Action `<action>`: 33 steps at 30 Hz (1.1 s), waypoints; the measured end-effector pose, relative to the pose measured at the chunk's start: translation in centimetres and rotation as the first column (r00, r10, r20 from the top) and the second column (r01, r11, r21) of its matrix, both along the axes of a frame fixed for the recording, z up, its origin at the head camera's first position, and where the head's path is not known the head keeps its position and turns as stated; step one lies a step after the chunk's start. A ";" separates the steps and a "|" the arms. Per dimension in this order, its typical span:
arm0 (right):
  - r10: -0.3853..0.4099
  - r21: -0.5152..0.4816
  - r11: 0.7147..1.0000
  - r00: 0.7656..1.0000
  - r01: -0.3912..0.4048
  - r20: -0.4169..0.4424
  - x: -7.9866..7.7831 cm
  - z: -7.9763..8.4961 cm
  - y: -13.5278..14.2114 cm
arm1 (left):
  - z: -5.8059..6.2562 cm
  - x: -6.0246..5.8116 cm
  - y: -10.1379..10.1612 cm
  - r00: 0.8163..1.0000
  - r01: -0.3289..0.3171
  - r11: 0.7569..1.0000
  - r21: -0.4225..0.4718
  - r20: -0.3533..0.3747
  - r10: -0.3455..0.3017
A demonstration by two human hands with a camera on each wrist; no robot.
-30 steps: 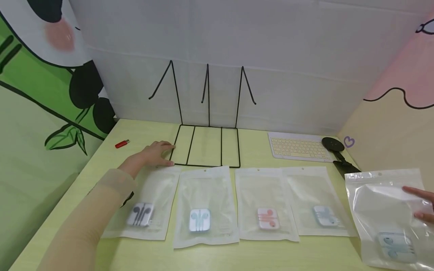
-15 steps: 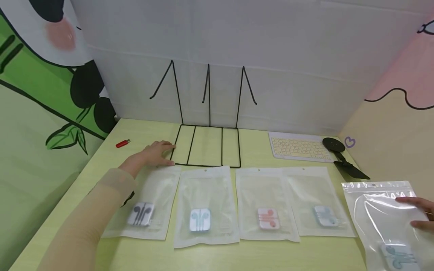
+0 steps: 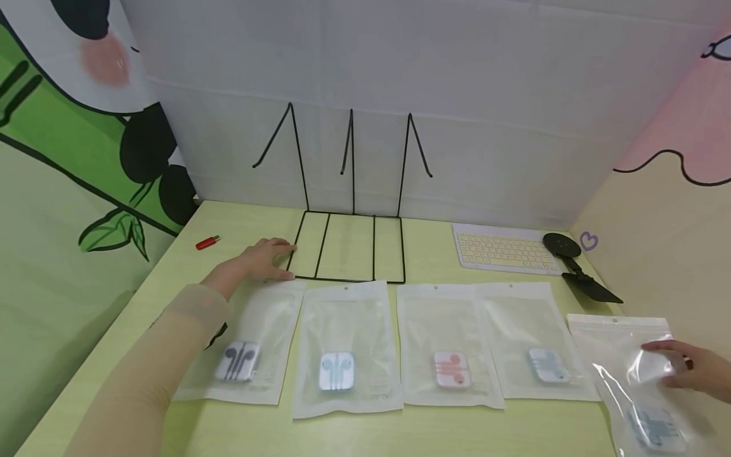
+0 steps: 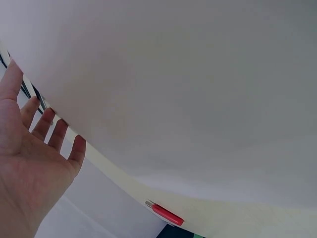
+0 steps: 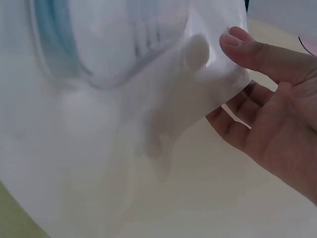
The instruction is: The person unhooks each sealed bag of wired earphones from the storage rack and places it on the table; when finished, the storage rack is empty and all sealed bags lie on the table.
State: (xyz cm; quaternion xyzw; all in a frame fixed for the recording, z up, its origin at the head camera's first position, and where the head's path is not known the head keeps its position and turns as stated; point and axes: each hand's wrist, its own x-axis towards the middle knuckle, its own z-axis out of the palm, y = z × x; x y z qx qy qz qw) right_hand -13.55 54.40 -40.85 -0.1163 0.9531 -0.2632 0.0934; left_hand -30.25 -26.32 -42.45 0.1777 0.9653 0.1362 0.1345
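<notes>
My left hand point(image 3: 264, 258) rests at the left side of a black wire rack point(image 3: 374, 247) with three upright hooks, fingers loosely extended by its bar. In the left wrist view, the fingers point(image 4: 58, 136) are spread and hold nothing. On the far right, my right hand point(image 3: 693, 368) holds a glossy clear-and-white zip pouch point(image 3: 617, 343) with blue-and-white earphones point(image 3: 659, 430) in a case. In the right wrist view, the thumb point(image 5: 257, 54) lies in front of the pouch point(image 5: 124, 124), and the other fingers are partly behind its edge.
A row of similar pouches lies before the rack, holding black earphones point(image 3: 237, 362), blue ones point(image 3: 337, 371), pink ones point(image 3: 452, 369) and pale blue ones point(image 3: 548, 365). A white keyboard point(image 3: 505, 249), a black stand point(image 3: 577, 266) and a red USB stick point(image 3: 207, 242) lie farther back.
My right hand has come left and down with its pouch, which now slants lower beside the row's right end. My left hand stays at the rack.
</notes>
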 end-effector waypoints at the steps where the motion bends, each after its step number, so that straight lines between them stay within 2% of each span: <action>1: 0.003 0.015 1.000 0.999 -0.002 -0.044 -0.1 -0.3 -0.2 | 0.0 0.0 0.0 1.000 0.001 1.000 -0.001 -0.001 -0.001; 5: 0.014 0.088 0.996 0.983 0.002 -0.181 -0.5 -1.4 -0.6 | -0.1 -0.2 -0.1 1.000 0.001 1.000 -0.003 -0.002 -0.001; 11: 0.029 0.248 0.968 0.974 0.028 -0.225 -1.4 -2.1 -1.2 | -0.3 -0.3 -0.2 1.000 0.009 1.000 -0.010 -0.010 -0.009; 14: 0.018 0.273 0.961 0.976 0.043 -0.215 -1.7 -2.0 -1.7 | -0.4 -0.3 -0.2 1.000 0.007 1.000 -0.011 -0.011 -0.008; 18: -0.040 0.291 0.954 0.992 0.074 -0.121 -2.1 -1.6 -2.5 | -0.4 -0.4 -0.3 1.000 0.007 1.000 -0.004 -0.009 -0.007; 22: -0.070 0.292 0.953 0.997 0.079 -0.040 -2.1 -1.4 -2.8 | -0.4 -0.4 -0.3 1.000 0.007 1.000 0.001 -0.006 -0.007; 26: -0.072 0.325 0.944 0.997 0.059 0.027 -2.0 -1.2 -3.0 | -0.4 -0.4 -0.3 1.000 0.007 1.000 0.001 -0.006 -0.007; 30: -0.099 0.371 0.928 0.987 0.045 0.126 -2.1 -1.0 -3.1 | -0.4 -0.3 -0.3 1.000 0.012 1.000 0.006 -0.015 -0.012; 33: -0.101 0.374 0.927 0.984 0.039 0.147 -2.1 -0.9 -3.3 | -0.3 -0.3 -0.2 1.000 0.014 1.000 0.013 -0.020 -0.014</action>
